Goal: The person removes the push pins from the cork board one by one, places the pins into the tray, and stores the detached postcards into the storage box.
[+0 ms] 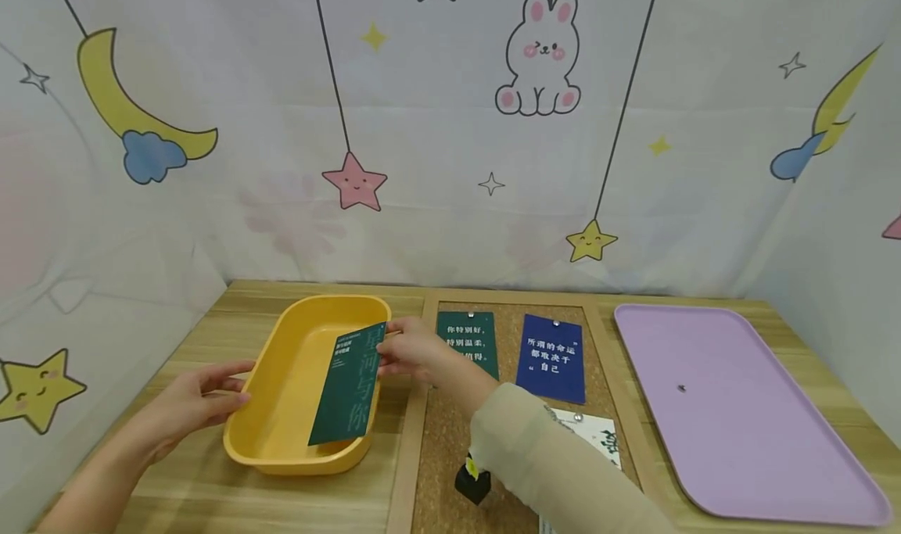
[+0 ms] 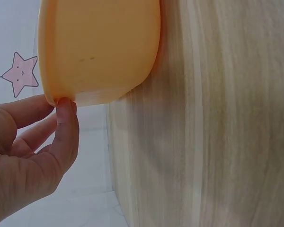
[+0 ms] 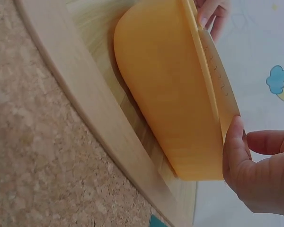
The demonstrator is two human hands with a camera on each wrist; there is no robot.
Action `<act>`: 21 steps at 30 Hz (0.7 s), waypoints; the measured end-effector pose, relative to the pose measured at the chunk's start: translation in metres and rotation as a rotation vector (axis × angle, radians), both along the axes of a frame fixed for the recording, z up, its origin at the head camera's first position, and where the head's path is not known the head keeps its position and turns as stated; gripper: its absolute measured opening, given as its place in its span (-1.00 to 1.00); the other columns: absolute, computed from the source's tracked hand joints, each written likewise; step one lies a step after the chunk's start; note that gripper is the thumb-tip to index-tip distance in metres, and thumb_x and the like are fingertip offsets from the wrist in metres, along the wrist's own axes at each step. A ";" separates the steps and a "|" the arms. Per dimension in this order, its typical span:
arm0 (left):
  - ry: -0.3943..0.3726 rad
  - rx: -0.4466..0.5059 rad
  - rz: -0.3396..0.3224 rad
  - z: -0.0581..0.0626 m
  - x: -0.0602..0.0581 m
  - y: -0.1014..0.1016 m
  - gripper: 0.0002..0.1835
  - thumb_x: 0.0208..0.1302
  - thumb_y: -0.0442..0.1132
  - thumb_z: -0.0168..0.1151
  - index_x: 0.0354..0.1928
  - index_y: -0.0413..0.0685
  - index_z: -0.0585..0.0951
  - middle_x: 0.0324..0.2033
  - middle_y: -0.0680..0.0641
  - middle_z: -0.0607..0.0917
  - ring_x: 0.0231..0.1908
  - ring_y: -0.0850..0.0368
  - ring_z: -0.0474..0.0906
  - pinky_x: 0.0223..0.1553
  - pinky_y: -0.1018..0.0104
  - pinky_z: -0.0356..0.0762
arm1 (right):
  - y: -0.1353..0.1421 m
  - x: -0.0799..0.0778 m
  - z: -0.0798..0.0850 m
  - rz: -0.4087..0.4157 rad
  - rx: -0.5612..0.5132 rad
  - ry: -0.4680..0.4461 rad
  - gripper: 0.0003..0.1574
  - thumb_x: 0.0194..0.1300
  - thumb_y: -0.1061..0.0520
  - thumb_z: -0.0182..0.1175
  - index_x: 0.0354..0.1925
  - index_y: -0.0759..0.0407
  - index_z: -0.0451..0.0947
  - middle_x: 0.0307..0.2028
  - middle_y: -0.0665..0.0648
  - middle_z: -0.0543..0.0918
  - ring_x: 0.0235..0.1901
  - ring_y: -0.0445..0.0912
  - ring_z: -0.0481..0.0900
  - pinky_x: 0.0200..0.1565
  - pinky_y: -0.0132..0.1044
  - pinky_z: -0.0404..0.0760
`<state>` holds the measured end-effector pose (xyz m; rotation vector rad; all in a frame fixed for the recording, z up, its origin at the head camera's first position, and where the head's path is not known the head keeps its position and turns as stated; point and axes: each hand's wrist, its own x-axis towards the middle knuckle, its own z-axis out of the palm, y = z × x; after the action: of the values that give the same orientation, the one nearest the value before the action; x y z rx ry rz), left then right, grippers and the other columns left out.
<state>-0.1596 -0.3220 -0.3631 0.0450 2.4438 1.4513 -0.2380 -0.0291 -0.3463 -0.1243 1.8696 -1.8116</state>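
Note:
My left hand (image 1: 200, 401) pinches the left rim of a yellow plastic basin (image 1: 285, 409). In the left wrist view, a fingertip of that hand (image 2: 35, 146) presses the outside wall just under the rim. A dark green card (image 1: 345, 393) with pale lettering slants over the basin's right side. Its upper right edge is pinched between the thumb and fingers of my right hand (image 1: 415, 350). In the right wrist view, the card (image 3: 220, 78) shows beyond the basin's rim, much of it hidden by the wall.
Right of the basin lies a wood-framed cork board (image 1: 439, 448). On it are a green card (image 1: 461, 327), a blue card (image 1: 552, 362) and a white card (image 1: 598, 432), each with a pin. A small black object (image 1: 473, 483) sits there too. A purple tray (image 1: 746, 424) holds a tiny metallic piece (image 1: 681, 388).

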 end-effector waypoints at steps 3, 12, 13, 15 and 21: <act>-0.004 0.012 0.002 -0.001 0.000 -0.001 -0.29 0.28 -0.30 0.17 0.32 -0.51 0.08 -0.07 -0.29 0.43 -0.22 0.22 0.53 -0.20 0.31 0.59 | -0.005 0.000 0.001 -0.004 0.013 0.012 -0.61 0.29 0.43 0.01 0.10 0.45 0.37 -0.49 0.18 0.53 -0.60 -0.12 0.49 -0.45 -0.34 0.64; 0.005 0.001 -0.001 -0.001 0.000 -0.002 -0.26 0.26 -0.26 0.20 0.32 -0.49 0.10 -0.04 -0.33 0.42 -0.21 0.20 0.53 -0.20 0.31 0.59 | -0.016 0.002 0.002 0.007 0.092 0.098 -0.61 0.30 0.41 0.02 0.10 0.45 0.35 -0.45 0.22 0.58 -0.64 -0.15 0.47 -0.49 -0.37 0.62; 0.002 0.000 0.002 -0.001 0.000 -0.002 -0.26 0.25 -0.26 0.21 0.32 -0.48 0.10 -0.04 -0.33 0.42 -0.21 0.20 0.53 -0.20 0.31 0.59 | -0.017 0.002 0.001 0.014 0.108 0.113 -0.61 0.30 0.40 0.02 0.10 0.45 0.35 -0.45 0.22 0.59 -0.65 -0.15 0.47 -0.49 -0.37 0.62; 0.006 -0.005 0.001 0.000 0.001 -0.002 -0.26 0.26 -0.26 0.20 0.32 -0.49 0.10 -0.04 -0.33 0.42 -0.21 0.21 0.53 -0.20 0.31 0.59 | -0.020 0.002 0.001 0.034 0.130 0.136 -0.60 0.30 0.40 0.03 0.11 0.46 0.36 -0.45 0.21 0.59 -0.66 -0.16 0.47 -0.49 -0.37 0.62; 0.015 -0.001 0.001 0.000 0.002 0.000 -0.31 0.28 -0.33 0.16 0.32 -0.51 0.08 -0.07 -0.31 0.42 -0.24 0.23 0.54 -0.22 0.32 0.59 | -0.029 0.007 -0.001 0.028 0.140 0.163 -0.61 0.27 0.41 0.07 0.08 0.51 0.40 -0.47 0.22 0.61 -0.64 -0.14 0.56 -0.45 -0.33 0.64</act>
<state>-0.1580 -0.3220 -0.3634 0.0547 2.4568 1.4552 -0.2310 -0.0580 -0.3475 -0.2531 2.0903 -1.6894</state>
